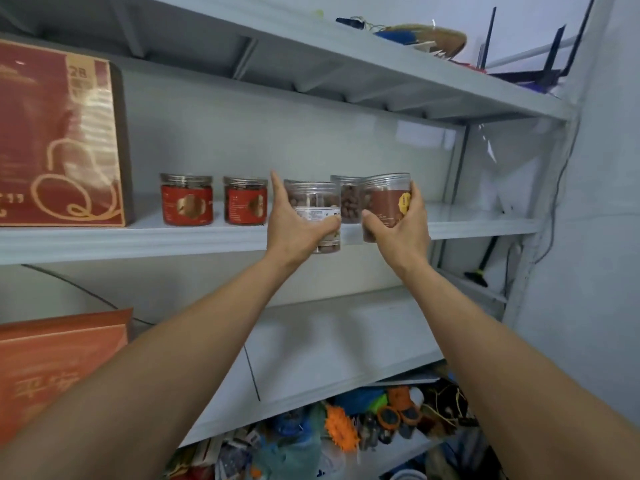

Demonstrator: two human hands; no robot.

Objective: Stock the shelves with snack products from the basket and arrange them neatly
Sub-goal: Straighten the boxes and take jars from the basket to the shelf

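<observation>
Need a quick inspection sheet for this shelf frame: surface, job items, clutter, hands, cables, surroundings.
Surface: middle shelf, pale metal, bare at its right end.
Job's things: two red-label jars standing on it; a clear jar behind the hands; basket not seen.
Clutter: red box at left; mixed items on the bottom shelf.
Grippers: left hand holds a white-label jar; right hand holds a brown-label jar, both at the shelf's front edge.
Cables: one cable down the right wall.
Surroundings: top shelf with oddments; orange box lower left.

I'm looking at a stockroom: grey metal shelves point(242, 237), snack jars point(187, 199), red boxes point(59, 140), clutter point(346, 431) at the bottom.
</observation>
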